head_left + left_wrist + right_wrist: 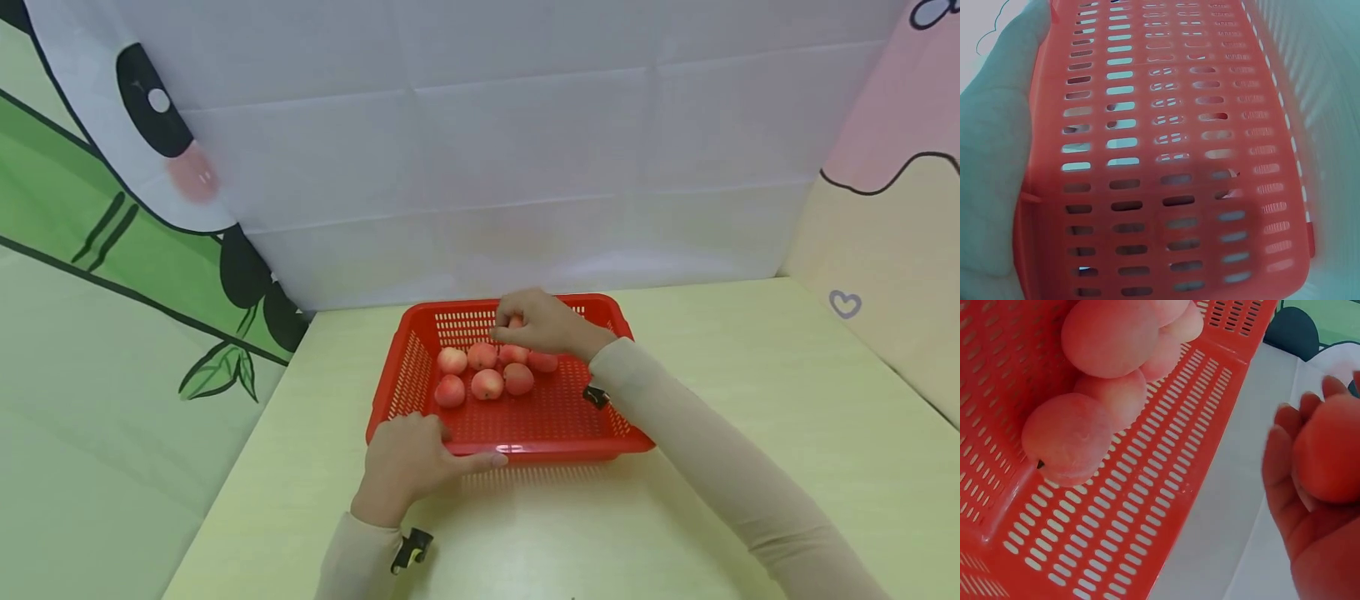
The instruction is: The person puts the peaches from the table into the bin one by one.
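A red plastic basket (510,452) with slotted walls stands on the table, with several small red-and-yellow apples (487,384) inside, mostly toward its back left. My left hand (411,460) grips the basket's front-left corner, its thumb lying along the front rim. In the left wrist view that hand (994,156) runs beside the slotted wall. My right hand (546,322) is raised over the back part of the basket. Its fingers curl round one apple (1330,450), which shows plainly in the right wrist view. The other apples (1067,439) lie against one another in the basket.
A pale yellow table (750,383) extends around the basket. Behind it hangs a white cloth (525,150), and a cartoon-printed green cloth (150,225) covers the left side. A pink and cream wall covering (885,250) stands at the right.
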